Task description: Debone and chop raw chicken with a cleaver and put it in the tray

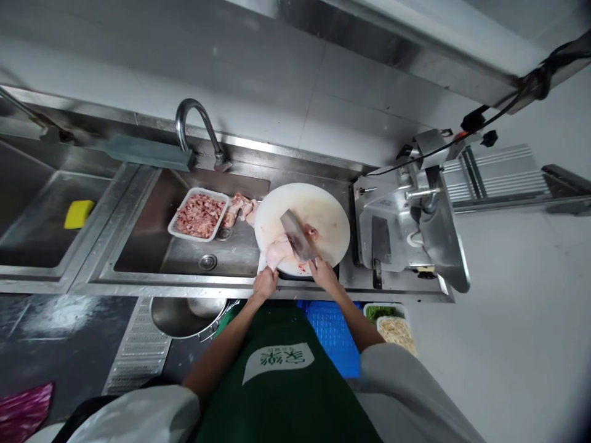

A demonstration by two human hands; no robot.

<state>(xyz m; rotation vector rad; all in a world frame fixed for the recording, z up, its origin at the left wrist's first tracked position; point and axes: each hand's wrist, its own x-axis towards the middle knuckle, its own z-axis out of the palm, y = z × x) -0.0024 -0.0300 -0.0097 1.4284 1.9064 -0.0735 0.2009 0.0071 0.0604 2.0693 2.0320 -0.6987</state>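
On the round white cutting board lies a pale piece of raw poultry. My left hand is closed on its near end at the board's front left edge. My right hand grips a cleaver, its broad blade slanting up and left across the board, against the poultry. Its handle is mostly hidden in my fingers. Just right of the blade sits a small reddish piece of meat. Red specks mark the board near the front.
Left, in the sink, are a white basket of chopped meat and more raw pieces. A faucet arches behind. Right stands a metal slicing machine, with another cleaver beside it. Below are a blue crate and a steel pot.
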